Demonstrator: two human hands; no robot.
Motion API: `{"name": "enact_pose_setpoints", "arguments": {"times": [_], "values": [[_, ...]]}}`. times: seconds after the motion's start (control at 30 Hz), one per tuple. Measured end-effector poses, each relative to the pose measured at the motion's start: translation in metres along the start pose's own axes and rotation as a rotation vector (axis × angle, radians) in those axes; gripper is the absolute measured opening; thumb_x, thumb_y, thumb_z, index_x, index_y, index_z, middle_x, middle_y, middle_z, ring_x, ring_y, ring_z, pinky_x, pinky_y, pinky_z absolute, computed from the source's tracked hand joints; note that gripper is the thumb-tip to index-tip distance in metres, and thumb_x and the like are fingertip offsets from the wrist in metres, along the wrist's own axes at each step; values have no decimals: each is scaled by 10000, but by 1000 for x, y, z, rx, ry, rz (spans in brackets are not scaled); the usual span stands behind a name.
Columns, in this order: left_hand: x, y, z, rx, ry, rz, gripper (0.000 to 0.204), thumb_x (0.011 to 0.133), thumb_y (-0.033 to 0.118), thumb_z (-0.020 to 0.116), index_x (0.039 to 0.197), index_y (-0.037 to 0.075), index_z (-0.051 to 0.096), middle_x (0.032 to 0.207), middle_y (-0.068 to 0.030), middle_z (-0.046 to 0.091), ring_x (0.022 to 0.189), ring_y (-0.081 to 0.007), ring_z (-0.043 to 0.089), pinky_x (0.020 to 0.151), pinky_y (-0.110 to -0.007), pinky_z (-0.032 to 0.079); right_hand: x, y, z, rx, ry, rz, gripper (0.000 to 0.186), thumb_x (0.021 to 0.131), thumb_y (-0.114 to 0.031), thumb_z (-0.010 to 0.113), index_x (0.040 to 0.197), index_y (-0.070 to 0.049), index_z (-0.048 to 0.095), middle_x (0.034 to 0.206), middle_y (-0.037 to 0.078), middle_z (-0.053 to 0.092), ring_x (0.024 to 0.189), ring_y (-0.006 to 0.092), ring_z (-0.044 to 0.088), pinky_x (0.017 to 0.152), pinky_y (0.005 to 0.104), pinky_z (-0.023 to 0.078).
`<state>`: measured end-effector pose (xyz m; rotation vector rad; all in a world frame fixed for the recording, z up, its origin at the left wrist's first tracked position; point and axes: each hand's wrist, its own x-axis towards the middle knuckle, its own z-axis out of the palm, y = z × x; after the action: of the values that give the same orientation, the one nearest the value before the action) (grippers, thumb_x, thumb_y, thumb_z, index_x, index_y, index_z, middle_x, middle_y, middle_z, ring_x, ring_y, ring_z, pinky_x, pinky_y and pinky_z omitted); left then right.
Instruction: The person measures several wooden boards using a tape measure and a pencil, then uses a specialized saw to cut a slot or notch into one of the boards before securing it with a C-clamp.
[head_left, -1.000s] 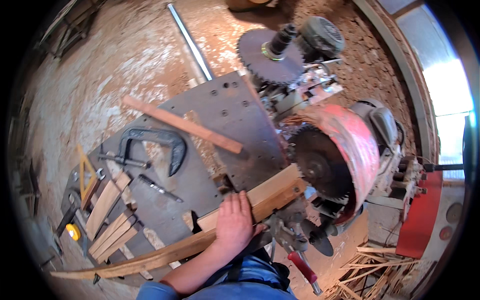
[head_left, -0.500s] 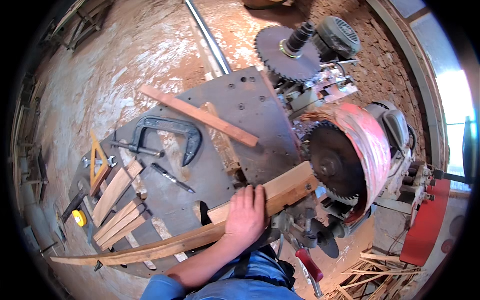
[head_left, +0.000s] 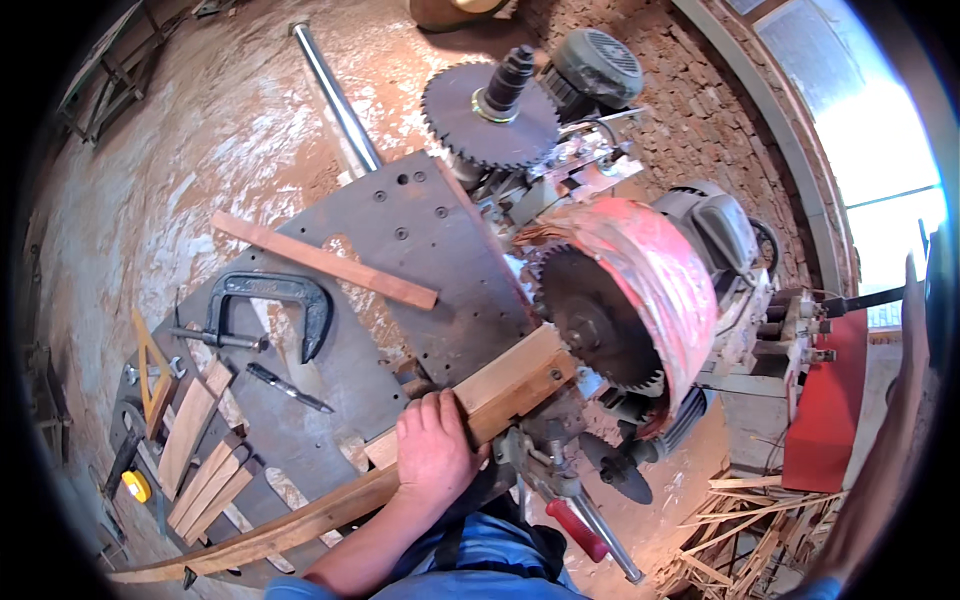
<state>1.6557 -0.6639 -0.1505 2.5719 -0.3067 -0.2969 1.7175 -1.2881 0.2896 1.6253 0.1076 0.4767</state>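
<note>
At 2 o'clock from my left hand [head_left: 435, 450], one red guard [head_left: 660, 285] curves around one toothed saw blade [head_left: 600, 312]; a second toothed blade [head_left: 460, 110] lies bare at 12. My left hand grips one short pale board [head_left: 510, 370], fingers together over its top, thumb toward its near side. That board sits right under my palm and runs out to 2 o'clock, its end just beside the guarded blade; whether they touch I cannot tell. One long curved strip [head_left: 300, 527] lies along its near side, reaching away to 8 o'clock. My right forearm [head_left: 888, 440] rises along the dim rim at 3; I cannot tell what that hand is doing. On the grey tabletop [head_left: 470, 285] I count one reddish stick [head_left: 325, 260] at 11, one C-clamp [head_left: 318, 310] and one pen [head_left: 290, 388] at 10, and around 9 one triangular square [head_left: 150, 365], one yellow tape measure [head_left: 135, 487], one broad wood piece [head_left: 188, 432] and three slimmer pieces [head_left: 208, 490]. One red handle [head_left: 577, 530] points out at 4.
</note>
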Motion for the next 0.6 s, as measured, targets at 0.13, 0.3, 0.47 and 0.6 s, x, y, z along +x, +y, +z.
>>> {"name": "enact_pose_setpoints", "arguments": {"times": [0.13,0.3,0.47,0.6], "values": [[-1,0,0,12,-32,-26,942,669,398,864,1372,-75,451,1288,-236,516,1200,-398,476,1041,-500,384,-13,38,-1,-322,21,-1,283,951,-231,615,1032,21,714,1004,195,719,924,360,685,799,470,548],[1,1,1,16,-24,-29,941,652,385,875,1362,-64,450,1282,-231,516,1209,-390,471,1039,-492,378,-21,61,-14,-332,-181,35,306,959,-265,618,1016,25,699,971,167,714,909,336,671,803,470,518],[1,1,0,20,-11,-27,936,616,358,891,1343,-48,464,1282,-222,515,1189,-373,486,1030,-481,380,11,61,-45,473,-634,368,316,1001,-284,577,1045,16,665,992,127,700,969,301,643,850,477,478],[1,-2,-1,7,12,-6,937,612,348,892,1341,-54,462,1273,-224,515,1183,-378,489,1027,-487,380,32,47,-53,592,-775,475,324,1034,-299,545,1069,10,637,1008,94,688,1016,273,621,887,483,446]]}}
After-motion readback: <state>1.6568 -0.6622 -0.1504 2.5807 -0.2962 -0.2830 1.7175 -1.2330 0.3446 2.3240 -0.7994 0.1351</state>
